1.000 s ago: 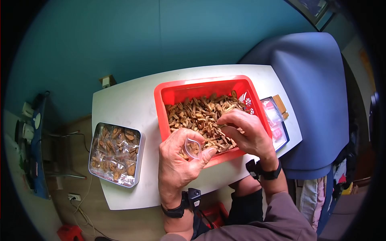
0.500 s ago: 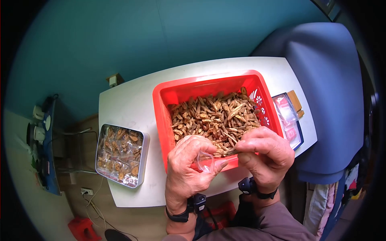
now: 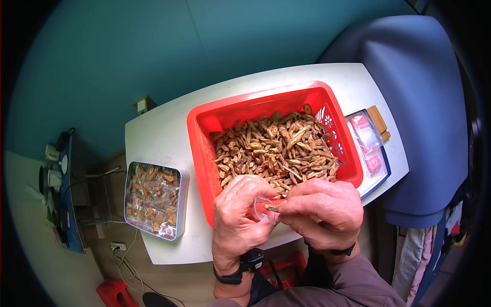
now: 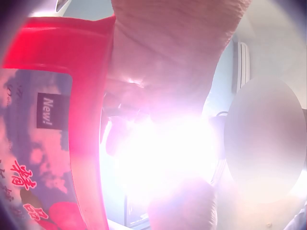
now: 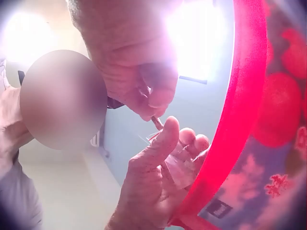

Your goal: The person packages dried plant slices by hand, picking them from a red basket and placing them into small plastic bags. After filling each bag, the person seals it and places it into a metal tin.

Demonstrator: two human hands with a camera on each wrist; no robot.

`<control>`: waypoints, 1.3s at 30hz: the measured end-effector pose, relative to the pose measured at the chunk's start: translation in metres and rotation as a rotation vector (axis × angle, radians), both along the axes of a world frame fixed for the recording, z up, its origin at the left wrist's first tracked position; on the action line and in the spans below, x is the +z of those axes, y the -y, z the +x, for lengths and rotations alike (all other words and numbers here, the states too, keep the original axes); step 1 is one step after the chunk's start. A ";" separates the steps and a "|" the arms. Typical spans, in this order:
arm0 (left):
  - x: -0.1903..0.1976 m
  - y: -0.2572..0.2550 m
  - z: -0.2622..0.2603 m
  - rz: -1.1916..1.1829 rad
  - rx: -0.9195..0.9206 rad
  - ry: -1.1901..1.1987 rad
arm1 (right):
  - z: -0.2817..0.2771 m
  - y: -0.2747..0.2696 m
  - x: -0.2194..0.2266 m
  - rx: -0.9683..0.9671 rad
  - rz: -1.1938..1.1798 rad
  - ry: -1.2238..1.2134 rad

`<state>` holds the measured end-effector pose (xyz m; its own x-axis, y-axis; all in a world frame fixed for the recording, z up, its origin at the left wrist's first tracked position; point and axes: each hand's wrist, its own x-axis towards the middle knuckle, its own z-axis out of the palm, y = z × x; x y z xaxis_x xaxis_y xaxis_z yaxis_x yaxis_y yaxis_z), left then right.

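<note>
At the near rim of the red basket, the left hand holds a small clear plastic bag with its mouth spread. The right hand pinches a brown dried slice between thumb and fingers, right at the bag's mouth. Brown dried pieces fill much of the basket. In the right wrist view, the right hand holds the slice just above the left hand. Glare hides most of the left hand in the left wrist view.
A metal tin of filled clear bags stands left on the white table. Right of the basket lie a tray with pink-and-clear packets and a wooden block. A blue padded sheet hangs beyond.
The right hand has come out from over the pieces, toward the near rim and then left to the bag, with a slice in its fingers. The left hand keeps hold of the bag.
</note>
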<state>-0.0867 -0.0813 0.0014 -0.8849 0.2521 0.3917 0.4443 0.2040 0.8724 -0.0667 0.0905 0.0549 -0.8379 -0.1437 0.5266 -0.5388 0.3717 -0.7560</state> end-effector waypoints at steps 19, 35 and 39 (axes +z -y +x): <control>0.001 0.003 0.003 0.029 0.037 0.085 | 0.000 0.003 -0.006 -0.019 0.139 0.002; -0.005 0.005 0.004 -0.007 0.057 0.111 | -0.004 -0.001 -0.004 0.138 0.372 0.075; -0.002 0.007 0.007 0.113 0.130 0.198 | -0.007 -0.012 -0.006 -0.007 0.182 -0.021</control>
<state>-0.0793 -0.0885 -0.0010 -0.9691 0.0962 0.2273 0.2395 0.1445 0.9601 -0.0734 0.1026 0.0488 -0.8284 -0.2323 0.5098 -0.5506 0.5050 -0.6646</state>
